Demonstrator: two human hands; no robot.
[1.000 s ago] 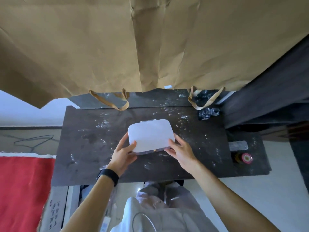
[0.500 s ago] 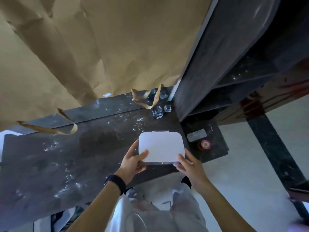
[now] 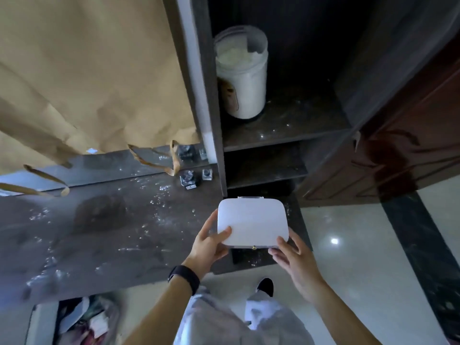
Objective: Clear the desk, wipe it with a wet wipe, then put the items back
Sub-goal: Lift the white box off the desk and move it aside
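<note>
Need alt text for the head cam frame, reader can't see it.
A person's left hand and right hand hold a closed white box above the right end of a dusty dark desk. Behind it, an open dark shelf unit holds a white jar; brown paper bags and small glass bottles are at the desk's back.

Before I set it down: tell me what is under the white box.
Below the box, gripped by the left hand and right hand, only a speckled strip of desk shows. Anything directly beneath it is covered.
</note>
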